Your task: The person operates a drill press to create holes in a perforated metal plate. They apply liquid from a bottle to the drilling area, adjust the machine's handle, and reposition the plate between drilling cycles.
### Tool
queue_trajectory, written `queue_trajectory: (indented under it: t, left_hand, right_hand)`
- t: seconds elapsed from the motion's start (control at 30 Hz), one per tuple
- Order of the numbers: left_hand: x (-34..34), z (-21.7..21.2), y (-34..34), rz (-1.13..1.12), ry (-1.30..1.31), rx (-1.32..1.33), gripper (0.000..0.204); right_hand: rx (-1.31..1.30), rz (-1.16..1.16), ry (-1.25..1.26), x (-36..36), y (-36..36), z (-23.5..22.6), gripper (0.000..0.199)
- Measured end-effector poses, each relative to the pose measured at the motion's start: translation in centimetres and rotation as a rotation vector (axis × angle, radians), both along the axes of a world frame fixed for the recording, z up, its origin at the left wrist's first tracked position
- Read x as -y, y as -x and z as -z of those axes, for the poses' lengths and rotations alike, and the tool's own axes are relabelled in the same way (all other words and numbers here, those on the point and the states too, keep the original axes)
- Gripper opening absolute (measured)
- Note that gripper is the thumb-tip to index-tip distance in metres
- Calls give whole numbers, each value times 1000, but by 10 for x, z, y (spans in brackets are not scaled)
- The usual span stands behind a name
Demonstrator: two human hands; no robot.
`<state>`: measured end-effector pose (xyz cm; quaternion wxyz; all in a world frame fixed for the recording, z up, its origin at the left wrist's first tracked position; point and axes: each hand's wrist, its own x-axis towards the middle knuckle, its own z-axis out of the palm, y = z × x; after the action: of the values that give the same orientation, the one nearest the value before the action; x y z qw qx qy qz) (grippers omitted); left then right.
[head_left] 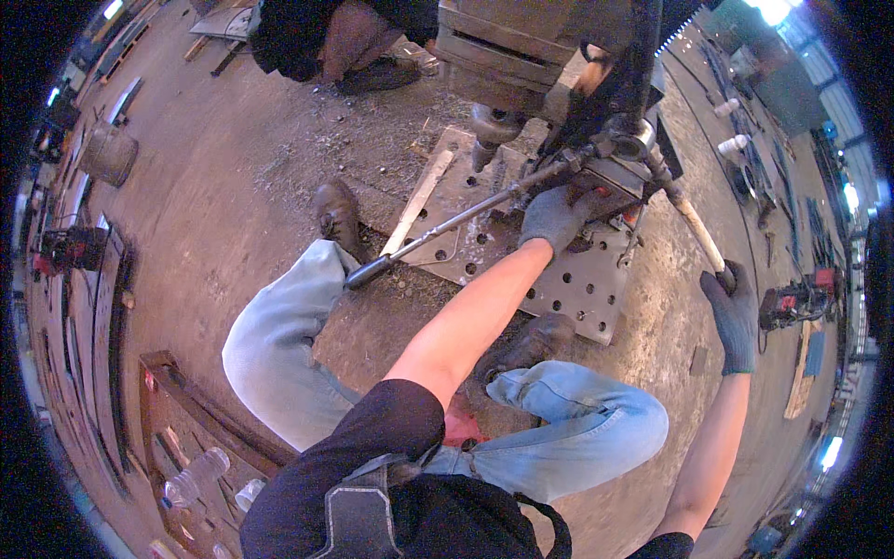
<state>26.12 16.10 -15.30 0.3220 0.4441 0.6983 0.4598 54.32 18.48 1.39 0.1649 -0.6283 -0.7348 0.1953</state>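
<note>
My left hand (556, 216) wears a grey glove and rests on the body of a drilling machine (610, 168), gripping it near the hub of its feed handles. My right hand (733, 312), also gloved, is closed around the knob end of one wooden feed handle (697, 228). Another long handle with a black knob (438, 228) sticks out toward my left knee. Under the drill lies a thick steel plate with several drilled holes (577, 279). I sit or crouch with my jeans and boots beside the plate.
Another person (335, 37) crouches at the top of the view. A flat metal bar (419, 200) lies on the plate's left. A bucket (110, 154) stands at far left. Plastic bottles (196, 477) lie by a rusty frame at lower left. A power tool (792, 303) sits at right.
</note>
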Motion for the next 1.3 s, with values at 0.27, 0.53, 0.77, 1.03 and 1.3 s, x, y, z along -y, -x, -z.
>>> queue_trajectory:
  t: [0.27, 0.53, 0.77, 1.03, 1.3]
  left_hand:
    - [21, 5, 15, -31, 63, 27, 47]
    - [146, 129, 100, -528, 232, -432, 32]
    - [175, 176, 174, -476, 688, -308, 38]
    - [176, 159, 170, -412, 588, -361, 35]
    - [124, 174, 116, -548, -38, 694, 25]
  right_hand:
    - [-29, -44, -53, -7, -3, 10, 39]
    - [7, -8, 8, -2, 3, 1, 49]
    - [76, 4, -77, 1, 9, 0, 44]
    - [68, 34, -89, 4, 11, 1, 44]
    - [41, 2, -112, 2, 13, 3, 43]
